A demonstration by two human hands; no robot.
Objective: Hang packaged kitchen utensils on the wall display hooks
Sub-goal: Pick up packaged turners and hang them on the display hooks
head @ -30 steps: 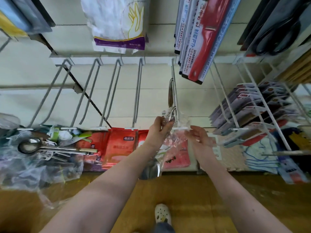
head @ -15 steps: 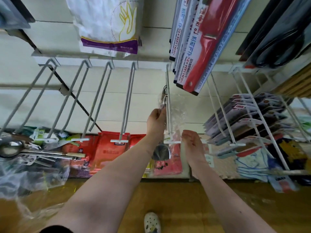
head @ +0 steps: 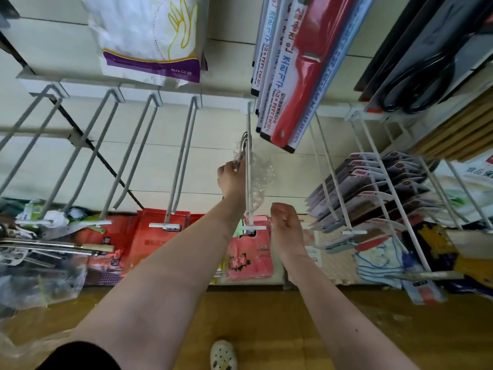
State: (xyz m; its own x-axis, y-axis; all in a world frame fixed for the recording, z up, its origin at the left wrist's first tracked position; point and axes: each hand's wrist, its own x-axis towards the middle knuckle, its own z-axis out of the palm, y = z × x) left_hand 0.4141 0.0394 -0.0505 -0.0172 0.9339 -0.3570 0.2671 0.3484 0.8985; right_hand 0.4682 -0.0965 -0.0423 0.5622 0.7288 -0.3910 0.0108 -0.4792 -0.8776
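Observation:
A metal utensil in a clear plastic bag hangs on a white wall display hook near the middle of the wall. My left hand grips the top of that bag, far up the hook. Lower and to the right, near the hook's front tip, my right hand has its fingers curled, and they hold nothing. More bagged metal utensils lie in a pile at the left.
Several bare hooks stick out of the wall to the left. Red packaged tools and a glove pack hang above. Full hooks of carded goods fill the right. Red packs stand below, over a wooden floor.
My left hand has slid the bagged utensil up the hook toward the wall. My right hand has let go of the bag and stayed near the hook's tip.

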